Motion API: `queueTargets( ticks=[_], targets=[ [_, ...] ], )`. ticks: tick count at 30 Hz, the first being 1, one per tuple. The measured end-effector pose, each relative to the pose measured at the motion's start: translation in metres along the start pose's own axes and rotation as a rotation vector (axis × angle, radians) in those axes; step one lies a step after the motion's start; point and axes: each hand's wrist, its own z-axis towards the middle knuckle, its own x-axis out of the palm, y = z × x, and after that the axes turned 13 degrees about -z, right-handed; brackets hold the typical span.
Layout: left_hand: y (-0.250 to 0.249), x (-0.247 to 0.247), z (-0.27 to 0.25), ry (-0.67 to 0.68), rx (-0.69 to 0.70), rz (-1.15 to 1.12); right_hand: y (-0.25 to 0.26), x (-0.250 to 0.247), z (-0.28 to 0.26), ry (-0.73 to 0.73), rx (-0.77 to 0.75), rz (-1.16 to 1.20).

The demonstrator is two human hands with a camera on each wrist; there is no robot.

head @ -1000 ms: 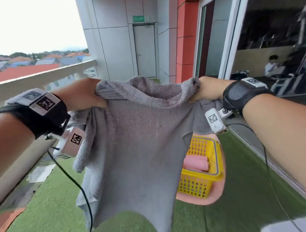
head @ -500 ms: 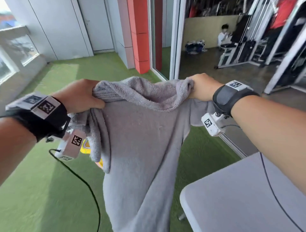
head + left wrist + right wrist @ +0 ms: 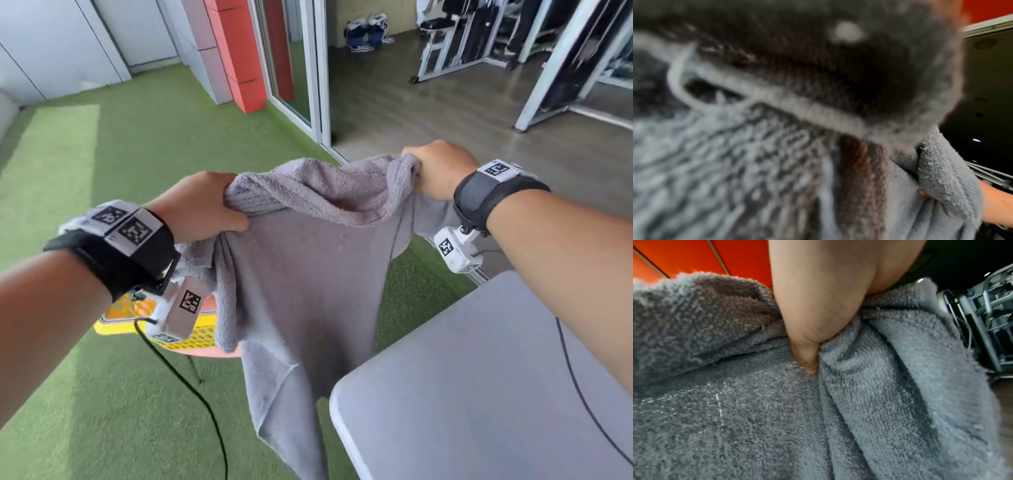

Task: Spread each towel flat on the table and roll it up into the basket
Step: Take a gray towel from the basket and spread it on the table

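A grey terry towel [image 3: 308,274] hangs in the air between my two hands, its lower end dangling beside the table corner. My left hand [image 3: 202,209] grips the towel's upper left edge in a fist. My right hand [image 3: 435,168] grips the upper right edge, thumb pressed into the cloth [image 3: 805,356]. The towel [image 3: 941,178] fills the left wrist view, blurred. The grey table [image 3: 479,394] lies at lower right, under my right forearm. The yellow basket [image 3: 198,335] sits low at left, mostly hidden by my left wrist and the towel.
Green artificial turf [image 3: 120,154] covers the floor to the left and ahead. A red pillar [image 3: 239,54] and a glass sliding door frame [image 3: 318,68] stand ahead. Gym equipment [image 3: 479,34] stands on the brown floor beyond. A black cable [image 3: 191,394] hangs from my left wrist.
The view has swung right and down: balcony wall and sky are gone, and the table has come in at lower right. Both hands have kept hold of the towel, now lower and nearer the table.
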Motion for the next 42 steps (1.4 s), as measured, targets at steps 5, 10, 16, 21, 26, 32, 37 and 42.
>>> queueTargets(
  ticks=[5, 10, 16, 21, 26, 32, 37, 42],
  targets=[
    [-0.013, 0.039, 0.038, 0.095, 0.084, 0.140, -0.055, 0.015, 0.007, 0.016, 0.056, -0.119],
    [-0.029, 0.066, 0.049, 0.076, 0.050, 0.105, -0.101, 0.031, 0.009, 0.017, 0.096, -0.190],
    [-0.049, 0.082, 0.075, 0.008, 0.085, 0.151, -0.129, 0.050, 0.017, 0.005, 0.150, -0.232],
    [-0.068, 0.092, 0.079, 0.010, 0.078, 0.176, -0.149, 0.063, 0.011, -0.046, 0.200, -0.216],
    [-0.078, 0.118, 0.081, 0.068, 0.105, 0.071, -0.172, 0.067, -0.008, -0.014, 0.242, -0.249],
    [-0.090, 0.132, 0.073, 0.121, 0.128, 0.075, -0.198, 0.061, -0.047, 0.064, 0.284, -0.296],
    [-0.110, 0.157, 0.045, 0.160, 0.183, 0.007, -0.227, 0.054, -0.084, 0.041, 0.343, -0.330],
    [-0.144, 0.198, 0.007, 0.249, 0.243, -0.089, -0.252, 0.057, -0.131, 0.018, 0.449, -0.374]
  ],
)
